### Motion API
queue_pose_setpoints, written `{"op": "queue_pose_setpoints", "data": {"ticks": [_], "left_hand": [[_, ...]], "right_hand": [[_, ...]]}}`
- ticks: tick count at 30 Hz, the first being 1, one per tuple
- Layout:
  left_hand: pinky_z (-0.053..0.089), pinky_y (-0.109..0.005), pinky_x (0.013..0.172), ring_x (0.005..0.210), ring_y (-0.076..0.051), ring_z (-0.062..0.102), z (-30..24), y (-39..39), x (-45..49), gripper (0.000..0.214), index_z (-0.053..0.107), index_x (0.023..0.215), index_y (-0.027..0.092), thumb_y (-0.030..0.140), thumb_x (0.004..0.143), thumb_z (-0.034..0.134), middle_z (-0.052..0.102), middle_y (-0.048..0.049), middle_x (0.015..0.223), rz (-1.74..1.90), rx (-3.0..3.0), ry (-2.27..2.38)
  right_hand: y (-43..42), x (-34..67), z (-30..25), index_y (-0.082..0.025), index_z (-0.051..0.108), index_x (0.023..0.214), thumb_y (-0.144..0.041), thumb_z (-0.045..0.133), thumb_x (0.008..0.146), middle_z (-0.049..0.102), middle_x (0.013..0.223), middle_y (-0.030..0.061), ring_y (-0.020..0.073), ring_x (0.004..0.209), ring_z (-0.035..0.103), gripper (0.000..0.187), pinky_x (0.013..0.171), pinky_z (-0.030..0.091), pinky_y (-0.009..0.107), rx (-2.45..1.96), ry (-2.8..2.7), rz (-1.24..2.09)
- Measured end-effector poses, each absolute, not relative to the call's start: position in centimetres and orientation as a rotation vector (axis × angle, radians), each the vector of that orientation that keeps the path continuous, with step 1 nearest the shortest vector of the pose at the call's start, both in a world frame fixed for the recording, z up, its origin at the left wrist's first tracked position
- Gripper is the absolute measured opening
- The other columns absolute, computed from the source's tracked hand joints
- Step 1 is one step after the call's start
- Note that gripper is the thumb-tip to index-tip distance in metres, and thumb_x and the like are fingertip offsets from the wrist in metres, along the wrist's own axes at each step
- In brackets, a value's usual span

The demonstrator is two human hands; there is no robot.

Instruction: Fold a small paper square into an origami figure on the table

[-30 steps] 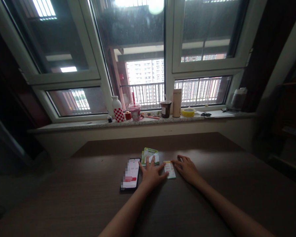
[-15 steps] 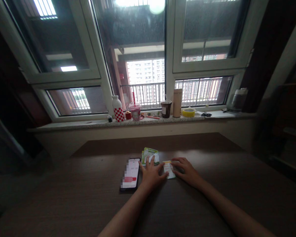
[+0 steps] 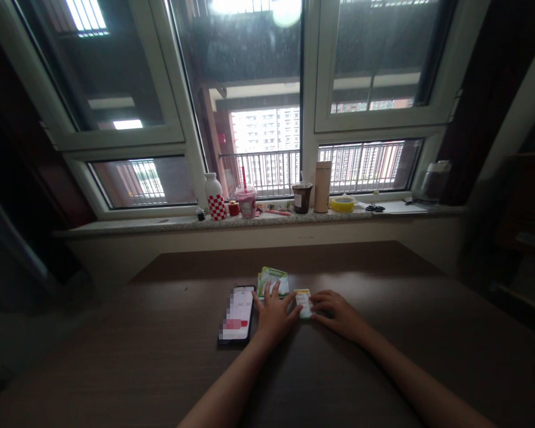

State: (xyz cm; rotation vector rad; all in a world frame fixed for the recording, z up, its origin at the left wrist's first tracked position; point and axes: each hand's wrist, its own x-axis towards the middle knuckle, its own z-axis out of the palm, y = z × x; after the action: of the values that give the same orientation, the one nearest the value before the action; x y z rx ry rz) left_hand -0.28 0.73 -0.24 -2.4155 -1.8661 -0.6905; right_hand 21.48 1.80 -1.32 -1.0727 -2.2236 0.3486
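Observation:
A small printed card (image 3: pixel 303 302), orange along its top and pale below, lies between my two hands on the brown table. My left hand (image 3: pixel 274 314) has its fingers spread; the longer ones reach over a stack of green-and-white cards (image 3: pixel 277 276), while its thumb and index finger touch the small card's left side. At the right edge of that card, the thumb and index finger of my right hand (image 3: pixel 336 312) hold it, with the remaining fingers bent beside them. Just left of my left hand lies a phone (image 3: pixel 241 315), its screen lit and partly blurred out.
Along the windowsill (image 3: pixel 169 223) stand a checkered white bottle (image 3: pixel 214 197), a pink drink cup (image 3: pixel 246 202), a dark drink cup (image 3: pixel 301 197) and a tan flask (image 3: pixel 322 187). Yellow tape (image 3: pixel 342 204) and scissors (image 3: pixel 374 208) lie farther right. The table (image 3: pixel 160 368) extends around both arms.
The small card has turned slightly straighter and shifted a little away from me. My left thumb and the right fingers have moved slightly with it. The phone and stack stay put.

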Motion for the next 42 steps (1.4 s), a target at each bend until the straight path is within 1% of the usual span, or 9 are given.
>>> {"op": "queue_pose_setpoints", "data": {"ticks": [8,13,16,21,28,32,34,38,42], "left_hand": [[0.003,-0.073,0.107,0.138,-0.034,0.028,-0.2,0.8,-0.3,0.027,0.069,0.106,0.036,0.048,0.090,0.050,0.047,-0.0029,0.143,-0.752,-2.380,-1.843],[0.000,-0.073,0.107,0.139,-0.033,0.027,-0.3,0.8,-0.3,0.026,0.071,0.099,0.037,0.052,0.088,0.052,0.046,-0.0019,0.144,-0.770,-2.394,-1.820],[-0.002,-0.073,0.107,0.138,-0.034,0.028,-0.4,0.8,-0.3,0.029,0.071,0.100,0.037,0.056,0.085,0.055,0.046,-0.0026,0.144,-0.769,-2.408,-1.804],[-0.001,-0.073,0.107,0.138,-0.036,0.028,-0.3,0.8,-0.1,0.036,0.071,0.101,0.036,0.062,0.081,0.056,0.045,-0.0035,0.145,-0.761,-2.397,-1.780],[-0.001,-0.073,0.107,0.137,-0.035,0.030,-0.1,0.9,0.7,0.036,0.071,0.097,0.031,0.060,0.082,0.056,0.045,-0.0067,0.144,-0.743,-2.351,-1.810],[0.000,-0.074,0.107,0.136,-0.035,0.031,0.1,0.8,1.1,0.034,0.071,0.097,0.029,0.057,0.085,0.054,0.047,-0.0073,0.143,-0.733,-2.319,-1.799],[0.001,-0.074,0.107,0.135,-0.035,0.032,0.2,0.8,1.3,0.035,0.071,0.096,0.028,0.056,0.086,0.052,0.048,-0.0078,0.143,-0.730,-2.311,-1.792],[0.003,-0.073,0.108,0.135,-0.035,0.034,0.4,0.8,1.4,0.036,0.071,0.096,0.028,0.056,0.088,0.050,0.049,-0.0085,0.142,-0.722,-2.306,-1.790],[0.002,-0.073,0.108,0.135,-0.035,0.033,0.2,0.9,1.3,0.033,0.068,0.102,0.028,0.053,0.086,0.054,0.046,-0.0088,0.144,-0.678,-2.322,-1.811]], "right_hand": [[1.8,21.5,-1.5,-0.029,0.075,0.090,-0.032,0.058,0.089,0.069,0.101,0.0044,0.0207,0.100,0.057,0.017,0.090,0.045,0.037,-1.047,-2.212,0.204],[2.4,21.6,-2.1,-0.026,0.074,0.087,-0.032,0.058,0.089,0.069,0.086,0.0036,0.0199,0.088,0.060,0.017,0.082,0.044,0.037,-1.106,-2.189,0.102],[2.5,21.6,-2.2,-0.026,0.073,0.085,-0.029,0.059,0.088,0.070,0.083,0.0016,0.0194,0.086,0.062,0.014,0.088,0.042,0.040,-1.118,-2.186,0.076],[2.3,21.5,-1.8,-0.024,0.069,0.081,-0.021,0.061,0.084,0.072,0.085,-0.0002,0.0179,0.088,0.065,0.009,0.105,0.028,0.051,-1.115,-2.148,0.056],[2.2,21.4,-1.7,-0.023,0.065,0.079,-0.018,0.060,0.079,0.072,0.086,0.0008,0.0183,0.090,0.065,0.008,0.107,0.027,0.053,-1.109,-2.137,0.074],[1.7,21.2,-1.1,-0.025,0.065,0.092,-0.015,0.060,0.077,0.071,0.086,-0.0010,0.0178,0.092,0.064,0.019,0.107,0.027,0.051,-1.108,-2.152,0.079],[1.5,21.0,-0.8,-0.026,0.065,0.098,-0.020,0.062,0.078,0.071,0.087,-0.0010,0.0182,0.093,0.063,0.020,0.108,0.026,0.051,-1.106,-2.181,0.085],[1.7,20.7,-1.0,-0.025,0.066,0.088,-0.030,0.063,0.083,0.071,0.087,0.0006,0.0192,0.092,0.063,0.008,0.106,0.027,0.052,-1.127,-2.182,0.070],[2.1,20.7,-1.6,-0.024,0.064,0.081,-0.027,0.057,0.085,0.071,0.086,0.0009,0.0182,0.088,0.064,0.008,0.106,0.028,0.051,-1.156,-2.122,0.103]]}}
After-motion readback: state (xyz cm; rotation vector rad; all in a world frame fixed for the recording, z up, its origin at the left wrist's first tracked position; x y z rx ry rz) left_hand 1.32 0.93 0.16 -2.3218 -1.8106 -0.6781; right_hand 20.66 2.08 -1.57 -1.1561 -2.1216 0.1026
